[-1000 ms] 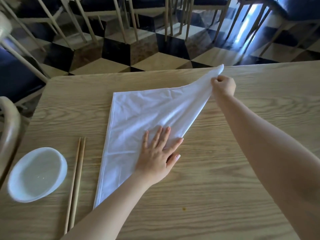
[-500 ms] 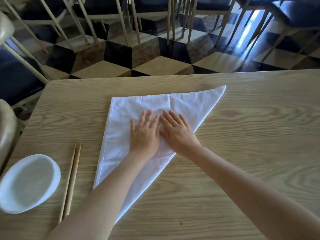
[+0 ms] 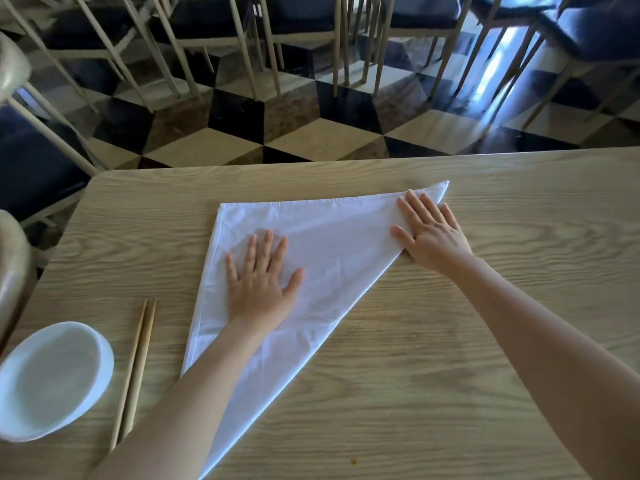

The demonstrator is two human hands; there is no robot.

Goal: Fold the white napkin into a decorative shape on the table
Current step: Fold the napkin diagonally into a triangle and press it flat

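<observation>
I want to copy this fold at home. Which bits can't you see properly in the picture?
Head view only:
- White napkin: its near tip runs off the bottom edge; the left arm covers part of the left side.
- Layers underneath: hidden by the top layer.
- Far right corner: partly under the right hand.
- Cloth under the left hand: covered.
- Bowl: cut off at the left edge.

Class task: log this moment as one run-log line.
napkin: flat triangle | left hand: palm down, mid-cloth | right hand: flat near far-right corner | chopsticks, bowl: untouched
</observation>
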